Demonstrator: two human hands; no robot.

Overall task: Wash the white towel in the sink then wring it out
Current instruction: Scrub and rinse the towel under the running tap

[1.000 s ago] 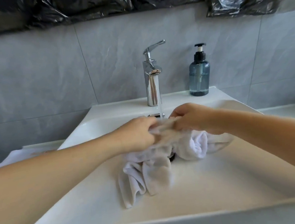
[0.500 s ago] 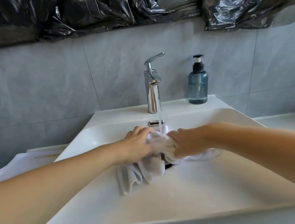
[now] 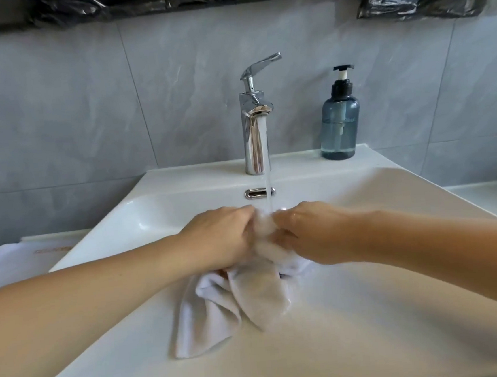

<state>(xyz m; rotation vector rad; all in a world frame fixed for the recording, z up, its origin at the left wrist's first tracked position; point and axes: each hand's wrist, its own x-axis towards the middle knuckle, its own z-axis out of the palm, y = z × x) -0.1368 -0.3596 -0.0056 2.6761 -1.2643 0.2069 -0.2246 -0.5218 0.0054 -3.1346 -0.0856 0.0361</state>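
The left hand (image 3: 221,238) and the right hand (image 3: 308,231) each have a curled grip on a bunched part of the white towel (image 3: 250,296), knuckles up and facing each other, with a wad of wet cloth squeezed between them. A stream of water (image 3: 266,162) from the chrome tap (image 3: 254,133) falls onto that wad. The rest of the towel hangs below the hands and trails in folds over the bottom of the white sink (image 3: 373,327), toward the near left. A blue soap bottle (image 3: 339,123) with a black pump stands on the sink's back ledge, right of the tap. Grey tiles (image 3: 69,113) cover the wall behind.
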